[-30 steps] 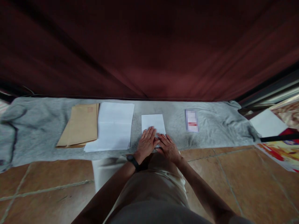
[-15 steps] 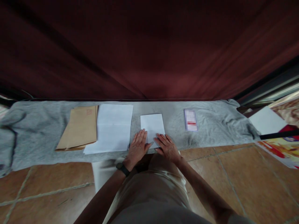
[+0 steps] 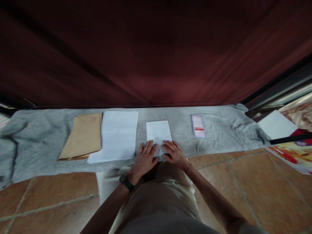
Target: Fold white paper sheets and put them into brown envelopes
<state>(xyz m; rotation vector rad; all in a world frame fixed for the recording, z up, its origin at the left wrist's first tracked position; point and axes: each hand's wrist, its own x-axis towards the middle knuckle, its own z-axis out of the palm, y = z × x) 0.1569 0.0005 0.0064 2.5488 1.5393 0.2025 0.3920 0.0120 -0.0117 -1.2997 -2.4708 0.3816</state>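
Two hands, left hand (image 3: 143, 157) and right hand (image 3: 173, 152), lie flat with fingers spread on the near edge of a small folded white paper sheet (image 3: 158, 133). Its long axis points away from the person, on a grey cloth (image 3: 219, 136), right of larger white sheets (image 3: 118, 136) and brown envelopes (image 3: 83, 136).

both arms stretched forward; left hand (image 3: 144, 156) and right hand (image 3: 173, 153) flat, fingers spread.
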